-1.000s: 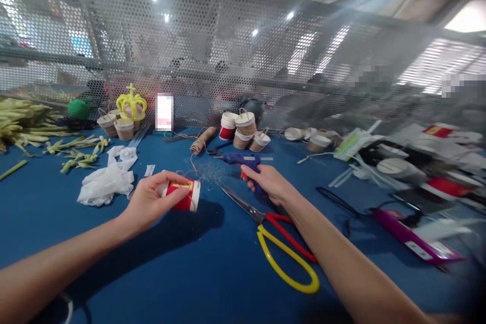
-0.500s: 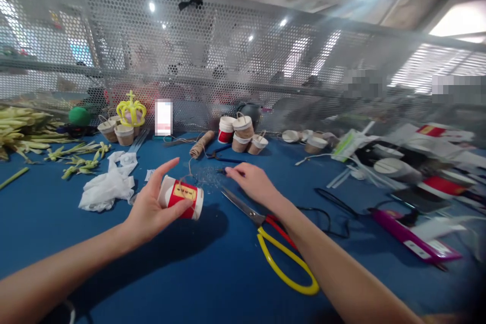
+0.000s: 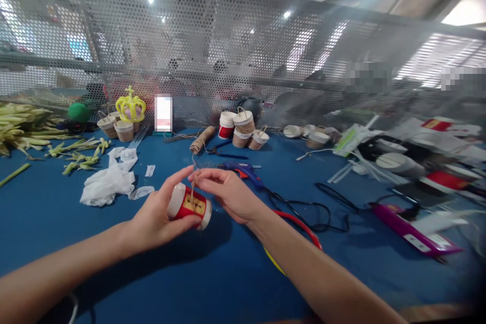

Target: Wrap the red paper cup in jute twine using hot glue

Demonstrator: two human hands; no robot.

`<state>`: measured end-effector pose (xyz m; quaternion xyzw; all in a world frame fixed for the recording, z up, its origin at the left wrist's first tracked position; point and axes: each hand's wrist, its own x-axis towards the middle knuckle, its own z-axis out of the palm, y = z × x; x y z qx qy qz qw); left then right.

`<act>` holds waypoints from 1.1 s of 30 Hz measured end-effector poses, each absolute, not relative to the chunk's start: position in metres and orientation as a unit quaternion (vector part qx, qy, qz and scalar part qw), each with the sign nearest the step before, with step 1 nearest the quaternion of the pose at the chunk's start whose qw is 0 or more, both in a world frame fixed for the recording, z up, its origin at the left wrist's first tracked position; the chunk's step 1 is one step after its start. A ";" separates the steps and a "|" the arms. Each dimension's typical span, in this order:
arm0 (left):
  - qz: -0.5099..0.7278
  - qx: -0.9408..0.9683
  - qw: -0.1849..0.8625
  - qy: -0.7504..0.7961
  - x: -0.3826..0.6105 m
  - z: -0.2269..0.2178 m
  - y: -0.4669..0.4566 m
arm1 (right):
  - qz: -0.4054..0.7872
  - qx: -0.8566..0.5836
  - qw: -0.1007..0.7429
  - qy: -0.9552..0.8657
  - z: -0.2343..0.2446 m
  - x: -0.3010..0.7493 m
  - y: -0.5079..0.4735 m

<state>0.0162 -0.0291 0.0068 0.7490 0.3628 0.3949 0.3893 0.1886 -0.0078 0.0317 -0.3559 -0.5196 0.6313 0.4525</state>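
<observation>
My left hand (image 3: 154, 217) is wrapped round a white paper cup (image 3: 176, 202) with a red and yellow label, which lies tilted on its side above the table. At its upper side my right hand (image 3: 230, 195) pinches the brown twine (image 3: 192, 192) between thumb and fingers. This strand crosses the label and runs back towards the twine roll (image 3: 202, 139). Just beyond my right hand lies a blue glue gun (image 3: 248, 173) with a black cord. Beneath my right forearm, large scissors (image 3: 301, 225) show only parts of their red and yellow handles.
Crumpled white material (image 3: 108, 185) lies left of the cup. Several twine-wrapped cups (image 3: 243, 134) stand at the back, near dark pliers (image 3: 228, 154). A yellow crown (image 3: 131, 106) and plant stalks (image 3: 23, 124) are at left. To the right is a purple tool (image 3: 410, 230).
My right hand has moved left to the cup and now pinches the twine. The scissors' blades have become hidden behind it, while the glue gun has come into view.
</observation>
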 end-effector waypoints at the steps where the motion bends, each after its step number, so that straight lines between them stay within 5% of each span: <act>1: 0.405 0.732 0.407 0.368 0.018 0.010 -0.029 | 0.617 -0.365 0.463 -0.521 0.033 0.190 -0.009; 7: 0.423 0.682 0.445 0.398 0.023 0.019 -0.028 | 0.599 -0.389 0.414 -0.564 0.035 0.192 -0.017; 14: 0.347 0.800 0.305 0.383 0.017 0.008 -0.028 | 0.561 -0.443 0.351 -0.604 0.022 0.192 -0.015; 20: 0.303 0.887 0.203 0.284 0.013 0.006 -0.028 | 0.691 -0.351 0.373 -0.510 0.019 0.191 -0.018; 24: 0.323 0.840 0.265 0.345 0.015 0.014 -0.029 | 0.706 -0.332 0.441 -0.444 0.024 0.190 -0.020; 33: 0.338 0.773 0.370 0.387 0.019 0.014 -0.028 | 0.661 -0.335 0.424 -0.520 0.027 0.190 -0.027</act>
